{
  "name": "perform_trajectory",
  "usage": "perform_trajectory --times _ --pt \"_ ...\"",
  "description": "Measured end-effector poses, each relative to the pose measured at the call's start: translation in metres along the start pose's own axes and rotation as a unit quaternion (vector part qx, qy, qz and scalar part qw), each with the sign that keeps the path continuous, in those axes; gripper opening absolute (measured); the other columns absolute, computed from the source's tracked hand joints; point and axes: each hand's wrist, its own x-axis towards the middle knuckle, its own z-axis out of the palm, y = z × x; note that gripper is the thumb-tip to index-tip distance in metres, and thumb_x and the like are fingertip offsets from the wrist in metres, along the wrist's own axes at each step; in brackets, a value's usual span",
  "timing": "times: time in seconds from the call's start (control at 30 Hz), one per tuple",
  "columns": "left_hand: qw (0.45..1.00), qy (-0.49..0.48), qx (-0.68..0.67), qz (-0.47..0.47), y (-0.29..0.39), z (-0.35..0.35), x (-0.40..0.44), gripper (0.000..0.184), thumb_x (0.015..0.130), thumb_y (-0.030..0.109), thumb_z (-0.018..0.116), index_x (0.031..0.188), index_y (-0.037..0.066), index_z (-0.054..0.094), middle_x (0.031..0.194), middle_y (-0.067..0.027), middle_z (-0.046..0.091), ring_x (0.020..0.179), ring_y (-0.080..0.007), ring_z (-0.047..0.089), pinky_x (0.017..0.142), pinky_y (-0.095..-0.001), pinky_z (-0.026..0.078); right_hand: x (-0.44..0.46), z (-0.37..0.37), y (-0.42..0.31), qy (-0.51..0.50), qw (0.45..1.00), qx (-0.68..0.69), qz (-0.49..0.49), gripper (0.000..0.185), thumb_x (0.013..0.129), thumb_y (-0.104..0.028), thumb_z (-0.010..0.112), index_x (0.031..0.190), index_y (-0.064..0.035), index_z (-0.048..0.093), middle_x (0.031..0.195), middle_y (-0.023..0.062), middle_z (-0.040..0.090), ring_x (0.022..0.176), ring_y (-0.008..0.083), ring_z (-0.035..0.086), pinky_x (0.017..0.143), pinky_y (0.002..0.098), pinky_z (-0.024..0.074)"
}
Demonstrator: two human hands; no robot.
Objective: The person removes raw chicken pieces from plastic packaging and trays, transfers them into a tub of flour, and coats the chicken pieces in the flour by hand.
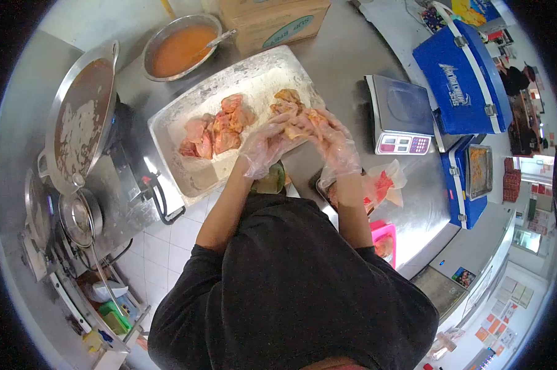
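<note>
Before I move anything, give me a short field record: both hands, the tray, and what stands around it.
left hand: clear plastic glove, at the right-hand meat pieces; exact grip unclear
right hand: clear plastic glove, at the same pieces; exact grip unclear
tray: white powder inside, second meat cluster toward the left
beyond tray: metal bowl of orange liquid; cardboard box
right of tray: scale, then blue cooler

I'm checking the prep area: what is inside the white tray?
In the tray lie white powder and a pile of raw meat, with more meat at the left hand and right hand. Whatever the hands and meat cover cannot be seen.
</note>
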Motion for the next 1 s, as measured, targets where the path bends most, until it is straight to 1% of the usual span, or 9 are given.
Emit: perform_trajectory --times 0.13,0.23,0.33,0.43,0.53,0.63,0.83,0.87,1.0 --pt "1.0 0.002 -0.011 -0.002 0.003 -0.004 -0.011 0.052 0.096 0.005 0.052 0.144 -0.005 0.037 0.136 -0.0194 0.05 0.122 -0.029 0.055 0.106 -0.0405 0.046 -0.002 -0.008 0.014 0.028 0.999 -0.044 -0.006 0.039 0.096 -0.003 0.055 0.133 0.0053 0.048 0.132 0.0186 0.056 0.117 0.0304 0.061 0.092 0.0371 0.0573" --pt "0.999 -0.031 -0.024 0.011 -0.012 -0.015 -0.003 0.048 0.094 0.001 0.056 0.14 -0.004 0.042 0.13 -0.0174 0.055 0.119 -0.0277 0.057 0.104 -0.0381 0.048 0.004 -0.015 0.033 0.005 1.0 0.002 0.014 0.039 0.095 -0.001 0.055 0.133 0.0041 0.049 0.131 0.0185 0.057 0.114 0.0286 0.062 0.092 0.0366 0.0576" --pt "0.994 0.05 0.078 0.062 -0.022 -0.028 -0.002 0.039 0.093 0.0 0.059 0.131 -0.002 0.05 0.119 -0.015 0.061 0.111 -0.0241 0.061 0.099 -0.0357 0.051 0.006 -0.012 0.035 0.031 0.998 -0.025 0.056 0.036 0.096 0.001 0.053 0.131 0.0057 0.05 0.124 0.0192 0.059 0.114 0.0301 0.061 0.094 0.0417 0.0567" --pt "0.991 0.102 0.053 0.066 -0.018 -0.024 -0.008 0.028 0.095 0.004 0.061 0.121 0.0 0.054 0.112 -0.0132 0.064 0.101 -0.0202 0.063 0.092 -0.0335 0.054 0.003 -0.004 0.03 0.095 0.99 -0.083 0.056 0.036 0.095 -0.003 0.057 0.131 0.0028 0.052 0.127 0.0175 0.06 0.113 0.0267 0.063 0.091 0.0319 0.0571" --pt "0.986 0.107 0.035 0.12 -0.011 -0.036 -0.006 0.024 0.095 0.008 0.062 0.117 0.0 0.056 0.106 -0.0071 0.062 0.095 -0.0178 0.061 0.088 -0.0321 0.055 -0.002 0.006 0.019 0.132 0.99 -0.053 0.009 0.034 0.096 -0.005 0.058 0.129 0.0022 0.055 0.124 0.0167 0.062 0.11 0.0258 0.065 0.09 0.0315 0.0573" --pt "0.968 0.187 0.09 0.139 -0.001 -0.059 -0.003 0.024 0.097 0.006 0.058 0.119 -0.001 0.054 0.108 -0.0117 0.063 0.091 -0.0196 0.063 0.088 -0.0308 0.056 -0.006 0.003 0.005 0.198 0.976 -0.091 -0.023 0.033 0.095 -0.004 0.058 0.127 0.0036 0.056 0.124 0.0188 0.061 0.108 0.0269 0.066 0.09 0.0317 0.0567" --pt "0.92 0.217 0.291 0.147 0.033 -0.03 -0.017 0.025 0.097 0.002 0.055 0.121 -0.004 0.053 0.111 -0.0146 0.061 0.104 -0.0247 0.064 0.094 -0.0338 0.055 -0.022 -0.007 -0.005 0.18 0.976 -0.107 -0.058 0.035 0.091 0.004 0.058 0.125 0.0076 0.055 0.124 0.0229 0.061 0.111 0.0322 0.065 0.093 0.0314 0.0555" --pt "0.957 0.182 0.178 0.138 0.033 -0.048 -0.012 0.029 0.097 0.003 0.054 0.125 -0.006 0.051 0.115 -0.0165 0.061 0.112 -0.0272 0.061 0.098 -0.0348 0.053 -0.026 -0.009 -0.004 0.156 0.979 -0.105 -0.075 0.035 0.09 0.004 0.059 0.125 0.0076 0.056 0.124 0.0225 0.061 0.111 0.0318 0.065 0.093 0.0316 0.0551" --pt "0.953 0.164 0.22 0.131 0.032 -0.049 -0.007 0.033 0.098 0.005 0.054 0.129 -0.006 0.05 0.119 -0.0162 0.061 0.112 -0.0263 0.061 0.098 -0.0341 0.052 -0.024 -0.025 0.014 0.089 0.968 -0.183 -0.144 0.036 0.088 0.0 0.064 0.123 0.0066 0.058 0.119 0.0187 0.063 0.11 0.0273 0.064 0.097 0.0325 0.0523"
